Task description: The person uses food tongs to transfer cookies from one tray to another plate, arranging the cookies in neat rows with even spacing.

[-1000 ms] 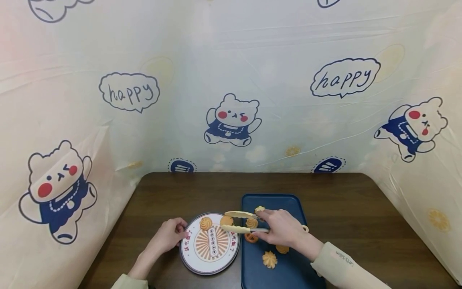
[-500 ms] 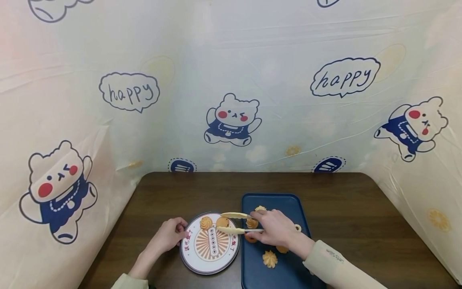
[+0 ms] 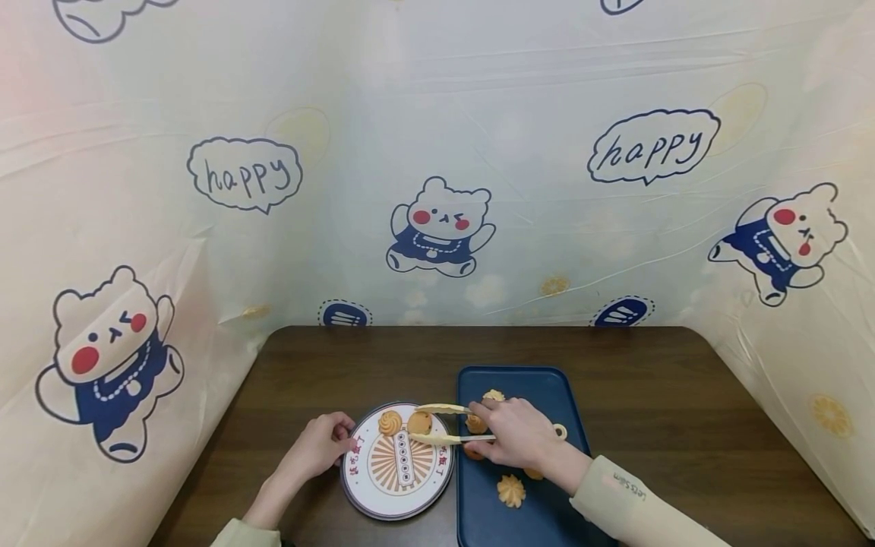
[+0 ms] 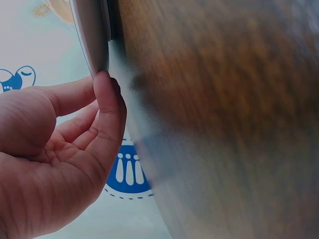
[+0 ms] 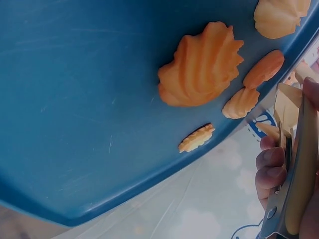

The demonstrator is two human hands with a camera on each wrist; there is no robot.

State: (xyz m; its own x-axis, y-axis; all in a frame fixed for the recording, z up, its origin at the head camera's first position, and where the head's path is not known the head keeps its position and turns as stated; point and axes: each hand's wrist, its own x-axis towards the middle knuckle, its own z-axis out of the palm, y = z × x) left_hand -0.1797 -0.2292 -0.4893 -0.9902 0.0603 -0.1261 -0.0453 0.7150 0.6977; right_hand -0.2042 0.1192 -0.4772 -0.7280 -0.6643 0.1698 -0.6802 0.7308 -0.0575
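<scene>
My left hand (image 3: 317,447) pinches the left rim of a white patterned plate (image 3: 372,494) between thumb and finger; the left wrist view shows the plate edge (image 4: 91,40) between them. The right hand (image 3: 516,433) grips a pair of tongs (image 3: 440,439) with cream tips, reaching left over the plate. Their tips lie on either side of a round cookie (image 3: 419,422) at the plate's upper right. Beside it on the plate is a swirled cookie (image 3: 390,422). In the right wrist view, fingers (image 5: 271,177) wrap the metal tongs (image 5: 299,174).
A blue tray (image 3: 540,520) lies right of the plate, under the right hand. On it are several cookies, including a flower-shaped one (image 3: 510,491) near the front and another (image 3: 494,395) toward the back. Behind the dark wooden table (image 3: 636,365) hangs a printed cloth (image 3: 533,251).
My right hand has moved a little left with the tongs, and the round cookie has shifted left from near the plate's right rim, further over the plate. The left hand stays at the rim.
</scene>
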